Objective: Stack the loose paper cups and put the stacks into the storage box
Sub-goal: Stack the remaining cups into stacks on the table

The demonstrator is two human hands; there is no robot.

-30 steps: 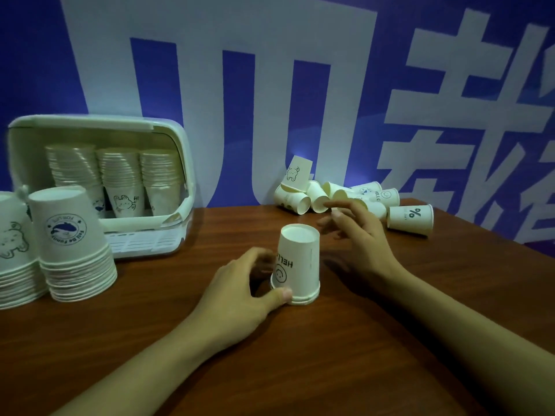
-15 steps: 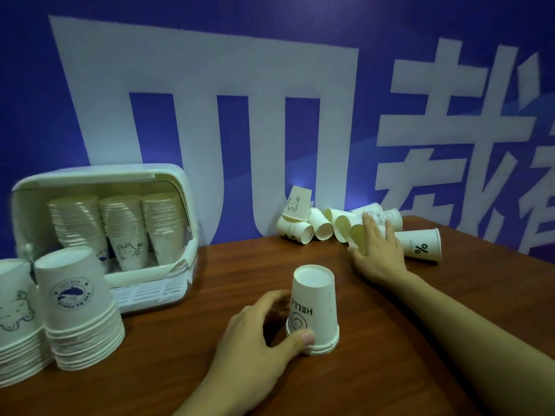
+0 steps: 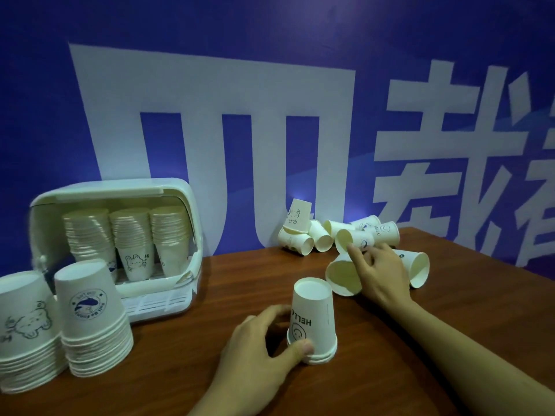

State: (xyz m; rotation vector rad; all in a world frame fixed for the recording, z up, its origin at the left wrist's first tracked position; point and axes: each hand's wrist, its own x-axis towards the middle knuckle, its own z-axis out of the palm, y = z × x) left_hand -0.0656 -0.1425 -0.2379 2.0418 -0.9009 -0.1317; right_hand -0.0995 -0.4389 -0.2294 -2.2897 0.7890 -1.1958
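left hand (image 3: 258, 352) gripping cup stack (image 3: 312, 322), right hand (image 3: 381, 274) seemingly grasping cup (image 3: 344, 273)

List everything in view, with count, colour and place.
storage box: one, pale cream, lid open, back left on the table.
stacks in the box: three, white.
tall stacks: two, white, front left.
HELLO stack: one short, white, upside down, centre.
loose cups: about nine, white, on their sides by the wall.
table: one, brown wood.
wall banner: blue, white characters.
left hand: grips the HELLO stack.
right hand: on a loose cup.
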